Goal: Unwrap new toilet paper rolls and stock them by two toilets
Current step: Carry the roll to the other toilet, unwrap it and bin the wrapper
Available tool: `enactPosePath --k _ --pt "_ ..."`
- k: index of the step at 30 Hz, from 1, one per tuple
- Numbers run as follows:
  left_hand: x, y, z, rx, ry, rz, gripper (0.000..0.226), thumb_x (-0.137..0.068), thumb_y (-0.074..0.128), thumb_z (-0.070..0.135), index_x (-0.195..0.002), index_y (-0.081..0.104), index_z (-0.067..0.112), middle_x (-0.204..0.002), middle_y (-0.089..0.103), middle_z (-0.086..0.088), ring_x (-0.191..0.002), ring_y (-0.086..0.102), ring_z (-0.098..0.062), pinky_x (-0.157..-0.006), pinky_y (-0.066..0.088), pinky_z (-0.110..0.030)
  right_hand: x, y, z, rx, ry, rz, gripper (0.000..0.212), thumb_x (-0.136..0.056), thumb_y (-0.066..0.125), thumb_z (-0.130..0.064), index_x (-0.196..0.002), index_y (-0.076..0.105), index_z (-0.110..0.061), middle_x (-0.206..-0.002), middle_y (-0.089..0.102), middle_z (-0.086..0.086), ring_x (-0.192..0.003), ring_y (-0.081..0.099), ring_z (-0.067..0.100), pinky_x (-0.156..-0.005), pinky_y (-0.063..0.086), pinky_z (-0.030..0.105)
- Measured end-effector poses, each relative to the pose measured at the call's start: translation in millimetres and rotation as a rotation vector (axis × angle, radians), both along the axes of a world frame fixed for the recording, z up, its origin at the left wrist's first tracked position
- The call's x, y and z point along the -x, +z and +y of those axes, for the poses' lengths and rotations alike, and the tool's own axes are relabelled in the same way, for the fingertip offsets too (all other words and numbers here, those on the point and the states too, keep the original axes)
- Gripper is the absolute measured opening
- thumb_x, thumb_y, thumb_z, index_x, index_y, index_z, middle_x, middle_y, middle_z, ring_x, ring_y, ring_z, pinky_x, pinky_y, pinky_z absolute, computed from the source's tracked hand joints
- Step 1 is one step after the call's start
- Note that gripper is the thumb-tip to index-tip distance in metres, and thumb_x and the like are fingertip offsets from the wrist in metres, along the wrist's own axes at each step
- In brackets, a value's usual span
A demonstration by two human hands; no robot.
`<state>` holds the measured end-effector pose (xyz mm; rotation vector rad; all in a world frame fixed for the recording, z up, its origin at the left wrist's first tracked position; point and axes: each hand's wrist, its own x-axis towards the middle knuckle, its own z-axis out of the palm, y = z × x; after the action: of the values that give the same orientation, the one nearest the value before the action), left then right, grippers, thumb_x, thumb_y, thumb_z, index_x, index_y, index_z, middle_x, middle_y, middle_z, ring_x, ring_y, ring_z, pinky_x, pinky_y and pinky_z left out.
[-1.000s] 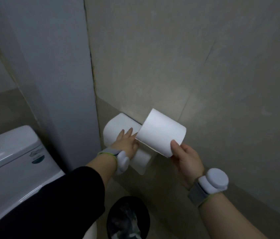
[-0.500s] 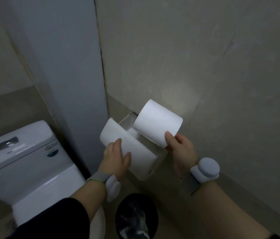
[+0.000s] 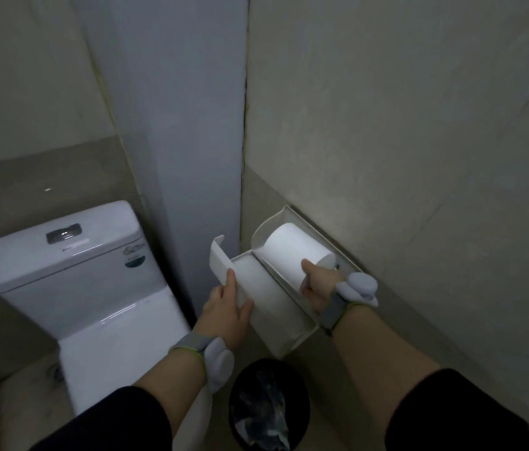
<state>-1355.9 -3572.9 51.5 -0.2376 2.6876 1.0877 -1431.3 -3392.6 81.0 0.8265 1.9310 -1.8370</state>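
Dim grey-beige tiled walls close in a toilet stall, with a pale blue-grey partition panel (image 3: 185, 131) running up the middle; a white toilet (image 3: 71, 281) stands at lower left, its cistern against the back wall; a black bin (image 3: 268, 405) lined with a crumpled bag sits on the floor below the hands. On the right-hand wall a white paper holder (image 3: 289, 336) is fixed, its curved cover (image 3: 221, 262) swung out and down toward the person, leaving the tray open. The toilet paper roll (image 3: 292, 252) lies on its side in the back part of the holder, against the wall plate, its axis running along the wall; the right hand (image 3: 318, 288) sits just at the roll's near end, fingers curled round that end and thumb laid along the top of the paper, so the hand is closed on the roll; the rest of the roll extends away from the hand toward the holder's far corner. The left hand (image 3: 227, 310) is at the near edge of the open cover, thumb on the inner face and fingers under the lip, gripping it and well apart from the roll. Both wrists carry grey bands with pale rounded devices; black sleeves end at the forearms.
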Motion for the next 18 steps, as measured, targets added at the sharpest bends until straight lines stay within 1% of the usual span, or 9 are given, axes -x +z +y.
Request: enactPosePath --k 4,6,7,8,10,12,14,16,18 --pt "0 -2 -2 0.009 -0.031 -0.009 0.077 -0.095 0.042 0.043 -0.15 -0.01 0.029 -0.149 0.03 -0.013 -0.129 0.042 -0.036 -0.107 0.037 -0.04 13 -13 6 -0.034 -0.023 -0.078 0.067 -0.088 0.053 -0.029 -0.137 0.031 0.011 -0.144 0.032 0.035 -0.132 0.032 0.049 -0.11 0.031 0.055" --pt "3 -2 -1 -0.001 -0.033 -0.01 0.078 -0.094 0.042 0.044 -0.15 -0.011 0.031 -0.147 0.03 -0.013 -0.127 0.043 -0.036 -0.106 0.037 -0.04 15 -14 7 0.015 -0.024 -0.075 0.058 -0.09 0.049 -0.015 -0.138 0.029 0.011 -0.146 0.028 0.034 -0.133 0.03 0.049 -0.092 0.048 0.047" --pt "6 0 2 0.0 -0.038 -0.008 0.078 -0.094 0.043 0.046 -0.149 -0.011 0.033 -0.145 0.031 -0.012 -0.125 0.045 -0.036 -0.105 0.038 -0.04 15 -13 9 0.046 -0.026 -0.073 0.055 -0.09 0.048 -0.01 -0.138 0.029 0.011 -0.146 0.028 0.034 -0.133 0.031 0.048 -0.077 0.05 0.038" --pt "9 3 5 0.007 -0.042 0.004 0.079 -0.093 0.043 0.047 -0.149 -0.011 0.035 -0.143 0.032 -0.012 -0.123 0.046 -0.036 -0.104 0.039 -0.039 15 -10 11 0.059 -0.018 -0.067 0.054 -0.089 0.049 -0.007 -0.137 0.031 0.01 -0.146 0.029 0.033 -0.133 0.032 0.047 -0.071 0.046 0.035" --pt "16 8 9 0.03 -0.045 0.035 0.079 -0.092 0.043 0.05 -0.149 -0.009 0.037 -0.138 0.032 -0.011 -0.119 0.048 -0.036 -0.102 0.04 -0.038 15 3 10 -0.025 0.029 -0.051 0.05 -0.087 0.052 -0.01 -0.133 0.039 0.008 -0.142 0.039 0.03 -0.13 0.04 0.045 -0.083 0.045 0.04" --pt "25 15 16 0.057 -0.054 0.047 0.078 -0.091 0.042 0.052 -0.149 -0.009 0.037 -0.135 0.03 -0.011 -0.115 0.049 -0.036 -0.102 0.041 -0.039 12 24 9 -0.263 0.119 0.007 0.051 -0.088 0.052 -0.017 -0.134 0.041 0.001 -0.137 0.048 0.024 -0.124 0.047 0.041 -0.091 0.043 0.042" --pt "38 26 28 0.096 -0.089 0.05 0.077 -0.091 0.042 0.053 -0.148 -0.007 0.038 -0.135 0.026 -0.011 -0.114 0.048 -0.035 -0.101 0.041 -0.041 6 45 17 -0.484 0.182 0.203 0.05 -0.089 0.05 -0.019 -0.137 0.04 -0.01 -0.137 0.047 0.016 -0.122 0.048 0.035 -0.096 0.04 0.037" --pt "48 34 40 0.149 -0.142 0.067 0.075 -0.09 0.042 0.051 -0.148 -0.003 0.036 -0.139 0.022 -0.009 -0.119 0.044 -0.035 -0.102 0.04 -0.042 -11 64 20 -0.602 0.209 0.471 0.04 -0.09 0.048 -0.016 -0.13 0.05 -0.016 -0.143 0.041 0.011 -0.127 0.044 0.028 -0.105 0.035 0.032" --pt "57 40 53 0.184 -0.213 0.086 0.072 -0.091 0.044 0.047 -0.148 0.004 0.03 -0.147 0.02 -0.008 -0.128 0.037 -0.036 -0.105 0.038 -0.044 -29 72 20 -0.753 0.263 0.655 0.032 -0.091 0.045 -0.014 -0.121 0.057 -0.018 -0.145 0.038 0.005 -0.129 0.041 0.022 -0.103 0.032 0.027"
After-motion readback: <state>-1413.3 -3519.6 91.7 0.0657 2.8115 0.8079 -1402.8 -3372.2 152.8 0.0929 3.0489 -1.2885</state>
